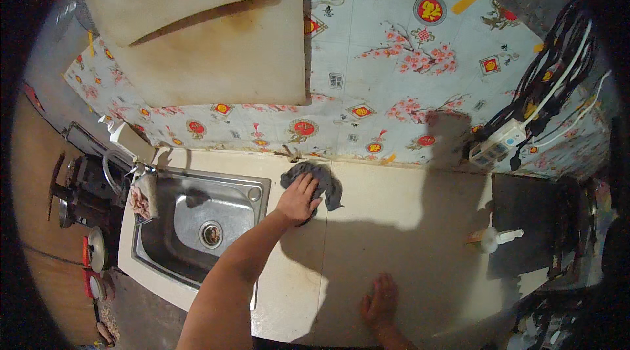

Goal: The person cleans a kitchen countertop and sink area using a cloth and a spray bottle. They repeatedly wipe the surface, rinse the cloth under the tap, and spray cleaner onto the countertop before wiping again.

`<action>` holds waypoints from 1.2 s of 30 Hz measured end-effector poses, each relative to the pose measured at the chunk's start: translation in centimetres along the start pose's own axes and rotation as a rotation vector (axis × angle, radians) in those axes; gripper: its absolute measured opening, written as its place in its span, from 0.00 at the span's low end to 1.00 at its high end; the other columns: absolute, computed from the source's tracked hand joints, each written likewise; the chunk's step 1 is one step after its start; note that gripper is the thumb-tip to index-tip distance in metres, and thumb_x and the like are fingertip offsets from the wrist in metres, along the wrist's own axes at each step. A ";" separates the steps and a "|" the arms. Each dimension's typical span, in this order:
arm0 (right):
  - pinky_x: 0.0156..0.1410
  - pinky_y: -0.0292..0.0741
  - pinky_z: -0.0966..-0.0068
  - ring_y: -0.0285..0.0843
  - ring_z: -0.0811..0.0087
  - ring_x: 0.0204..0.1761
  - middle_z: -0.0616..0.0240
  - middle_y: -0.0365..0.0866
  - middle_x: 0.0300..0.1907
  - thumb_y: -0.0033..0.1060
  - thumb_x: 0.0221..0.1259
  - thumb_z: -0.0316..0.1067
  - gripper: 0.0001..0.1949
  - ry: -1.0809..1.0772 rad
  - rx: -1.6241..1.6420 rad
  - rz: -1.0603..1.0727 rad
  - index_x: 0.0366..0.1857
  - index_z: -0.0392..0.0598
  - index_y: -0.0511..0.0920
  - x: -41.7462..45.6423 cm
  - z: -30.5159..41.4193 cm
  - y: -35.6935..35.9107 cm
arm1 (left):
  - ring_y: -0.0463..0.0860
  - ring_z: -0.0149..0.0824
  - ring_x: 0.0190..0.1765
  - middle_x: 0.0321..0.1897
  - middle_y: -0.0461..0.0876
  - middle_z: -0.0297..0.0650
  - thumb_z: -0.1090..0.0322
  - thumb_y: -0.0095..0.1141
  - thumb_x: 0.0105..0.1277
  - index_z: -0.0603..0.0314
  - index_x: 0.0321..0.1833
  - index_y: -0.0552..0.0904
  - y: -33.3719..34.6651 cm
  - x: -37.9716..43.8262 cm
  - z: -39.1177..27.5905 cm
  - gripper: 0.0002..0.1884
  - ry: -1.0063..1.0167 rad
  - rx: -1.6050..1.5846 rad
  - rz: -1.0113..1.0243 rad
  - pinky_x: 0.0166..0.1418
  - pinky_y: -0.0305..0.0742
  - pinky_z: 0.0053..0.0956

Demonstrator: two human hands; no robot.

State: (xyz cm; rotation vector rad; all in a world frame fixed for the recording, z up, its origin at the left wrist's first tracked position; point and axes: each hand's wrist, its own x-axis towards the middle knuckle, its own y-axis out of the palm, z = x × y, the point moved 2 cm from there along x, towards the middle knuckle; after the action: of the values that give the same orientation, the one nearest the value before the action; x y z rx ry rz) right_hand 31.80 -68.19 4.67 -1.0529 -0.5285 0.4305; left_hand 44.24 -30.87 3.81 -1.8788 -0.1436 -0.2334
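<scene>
My left hand (298,200) presses a dark grey cloth (332,192) onto the pale countertop (295,271), right of the sink and close to the wall. The cloth is bunched under my palm and fingers, and a loose fold sticks out to the right. My right hand (381,298) is at the front of the counter in shadow, with its thumb apart from the fingers and nothing in it. It seems to rest on the surface. A stainless steel sink (224,197) lies left of the cloth, partly hidden by my left forearm.
Two cutting boards (221,64) stand against the patterned wall covering (364,138). A power strip (499,143) with bundled cables hangs at right. A pump bottle (489,240) stands beside a dark panel (521,222). A faucet (140,168) and a white dispenser (125,138) are left.
</scene>
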 end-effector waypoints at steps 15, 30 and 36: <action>0.72 0.54 0.37 0.59 0.40 0.71 0.41 0.63 0.68 0.57 0.57 0.37 0.27 0.055 -0.062 0.080 0.60 0.36 0.66 -0.2 -0.8 1.2 | 0.59 0.67 0.72 0.70 0.59 0.66 0.61 0.51 0.65 0.81 0.68 0.63 4.0 4.7 -1.6 0.33 -0.342 0.169 -0.075 0.78 0.52 0.50; 0.74 0.49 0.38 0.52 0.39 0.74 0.42 0.61 0.68 0.57 0.53 0.36 0.28 0.076 0.004 0.106 0.60 0.41 0.66 0.1 0.2 0.5 | 0.60 0.56 0.73 0.70 0.63 0.58 0.52 0.53 0.67 0.75 0.66 0.69 6.2 9.8 -11.1 0.33 -0.191 0.010 -0.029 0.76 0.53 0.48; 0.73 0.50 0.37 0.55 0.38 0.72 0.40 0.61 0.68 0.56 0.53 0.35 0.27 0.065 -0.055 0.117 0.59 0.39 0.67 0.2 0.9 0.3 | 0.65 0.54 0.71 0.69 0.67 0.54 0.51 0.51 0.69 0.68 0.66 0.70 4.8 8.7 -7.7 0.30 0.020 -0.176 0.033 0.74 0.60 0.44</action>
State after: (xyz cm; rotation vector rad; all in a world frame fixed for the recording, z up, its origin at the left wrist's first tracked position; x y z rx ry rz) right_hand 31.38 -67.36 4.82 -1.1508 -0.4240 0.4858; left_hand 53.09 -39.83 3.71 -2.0509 -0.0802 -0.2491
